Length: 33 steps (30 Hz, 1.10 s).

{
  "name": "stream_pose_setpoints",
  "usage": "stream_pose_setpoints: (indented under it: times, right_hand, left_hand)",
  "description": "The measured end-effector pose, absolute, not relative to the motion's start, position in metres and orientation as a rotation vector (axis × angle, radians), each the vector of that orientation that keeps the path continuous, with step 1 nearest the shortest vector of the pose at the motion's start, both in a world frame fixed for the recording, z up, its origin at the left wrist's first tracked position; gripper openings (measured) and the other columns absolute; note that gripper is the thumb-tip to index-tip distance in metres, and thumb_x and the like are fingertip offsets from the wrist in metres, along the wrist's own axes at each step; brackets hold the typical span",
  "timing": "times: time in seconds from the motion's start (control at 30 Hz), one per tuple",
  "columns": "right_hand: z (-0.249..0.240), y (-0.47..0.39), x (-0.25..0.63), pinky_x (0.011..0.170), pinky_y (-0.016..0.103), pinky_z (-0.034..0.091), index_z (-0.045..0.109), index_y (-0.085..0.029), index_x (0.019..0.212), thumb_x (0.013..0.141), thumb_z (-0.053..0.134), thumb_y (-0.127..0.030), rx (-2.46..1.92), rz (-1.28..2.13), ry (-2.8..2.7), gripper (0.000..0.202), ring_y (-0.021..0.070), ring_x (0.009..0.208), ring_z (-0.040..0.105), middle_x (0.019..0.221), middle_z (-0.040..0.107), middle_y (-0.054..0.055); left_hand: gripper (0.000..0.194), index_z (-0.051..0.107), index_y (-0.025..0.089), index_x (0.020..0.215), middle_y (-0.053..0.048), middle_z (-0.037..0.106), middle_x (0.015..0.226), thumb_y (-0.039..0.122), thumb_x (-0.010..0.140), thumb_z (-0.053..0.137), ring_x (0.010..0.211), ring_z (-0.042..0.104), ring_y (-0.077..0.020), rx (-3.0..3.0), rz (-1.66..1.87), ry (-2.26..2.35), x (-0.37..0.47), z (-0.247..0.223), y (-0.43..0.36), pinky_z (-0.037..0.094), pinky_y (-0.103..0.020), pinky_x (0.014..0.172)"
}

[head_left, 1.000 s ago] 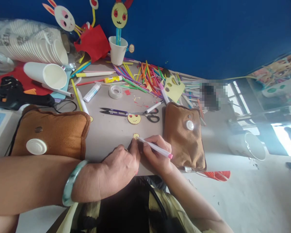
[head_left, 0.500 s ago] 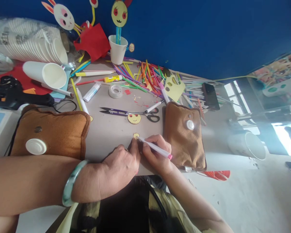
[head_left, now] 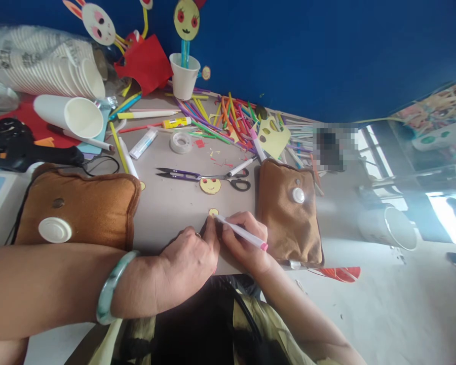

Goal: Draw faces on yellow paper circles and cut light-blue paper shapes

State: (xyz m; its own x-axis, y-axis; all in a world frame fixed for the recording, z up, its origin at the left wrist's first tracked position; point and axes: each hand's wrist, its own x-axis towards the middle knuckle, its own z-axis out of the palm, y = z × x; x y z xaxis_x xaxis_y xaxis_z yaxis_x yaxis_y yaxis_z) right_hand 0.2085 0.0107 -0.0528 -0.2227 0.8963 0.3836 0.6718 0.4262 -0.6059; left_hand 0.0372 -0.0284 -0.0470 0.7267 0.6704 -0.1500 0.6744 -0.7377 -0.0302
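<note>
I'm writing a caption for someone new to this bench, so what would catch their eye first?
Probably the yellow paper face with red eyes and ears, standing in a white paper cup against the blue wall. Next might come the two plump brown fabric cushions, one at the left and one at the right of the bare hands. Between them, black-handled scissors lie across a small smiling yellow disc.

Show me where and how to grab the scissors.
I'd pinch the scissors at the nearer handle loop, fingers coming down from the near right side: they lie flat, blades pointing left, and a white marker lies by the farther loop, crowding it.
</note>
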Motion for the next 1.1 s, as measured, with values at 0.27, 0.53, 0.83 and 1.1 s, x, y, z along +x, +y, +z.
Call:
stream_pose_setpoints:
  times: [0.27, 0.53, 0.83, 1.1]
  right_hand:
    - [-0.0531, 0.0113, 0.2083, 0.048, 0.022, 0.049, 0.054, -0.022, 0.08, 0.08, 0.06, -0.015, -1.283, 0.426, -1.985, 0.01, 0.0112, 0.051, 0.062, 0.062, 0.067, -0.002]
    - [-0.055, 0.0108, 0.2086, 0.049, 0.023, 0.049, 0.054, -0.022, 0.081, 0.08, 0.062, -0.014, -1.269, 0.435, -1.989, 0.011, 0.0118, 0.052, 0.063, 0.064, 0.068, -0.001]
    - [-0.0544, 0.0104, 0.2083, 0.05, 0.022, 0.049, 0.054, -0.021, 0.081, 0.08, 0.062, -0.013, -1.264, 0.411, -1.979, 0.012, 0.0111, 0.052, 0.063, 0.063, 0.067, -0.002]
    - [-0.054, 0.0105, 0.2085, 0.049, 0.021, 0.048, 0.054, -0.021, 0.081, 0.08, 0.062, -0.012, -1.269, 0.386, -1.986, 0.012, 0.0106, 0.053, 0.062, 0.064, 0.066, -0.002]
  left_hand:
    - [0.063, 0.035, -0.001, 0.15, -0.034, 0.034, 0.152, 0.017, 0.091, 0.049, 0.111, 0.063, -0.0321, 2.894, -0.209, 1.13, 0.036, -0.0516, -0.0297, 0.048, -0.036, 0.073]
    - [0.061, 0.036, -0.001, 0.149, -0.034, 0.034, 0.153, 0.015, 0.091, 0.046, 0.103, 0.066, -0.0295, 2.887, -0.189, 1.155, 0.0362, -0.0521, -0.0298, 0.047, -0.037, 0.073]
    - [0.06, 0.035, -0.004, 0.148, -0.034, 0.035, 0.152, 0.012, 0.091, 0.042, 0.109, 0.064, -0.0305, 2.928, -0.233, 1.133, 0.0366, -0.0533, -0.0299, 0.047, -0.036, 0.072]
    - [0.06, 0.037, -0.003, 0.147, -0.034, 0.036, 0.151, 0.015, 0.091, 0.046, 0.115, 0.062, -0.0319, 2.923, -0.215, 1.143, 0.0375, -0.0528, -0.0302, 0.047, -0.035, 0.071]
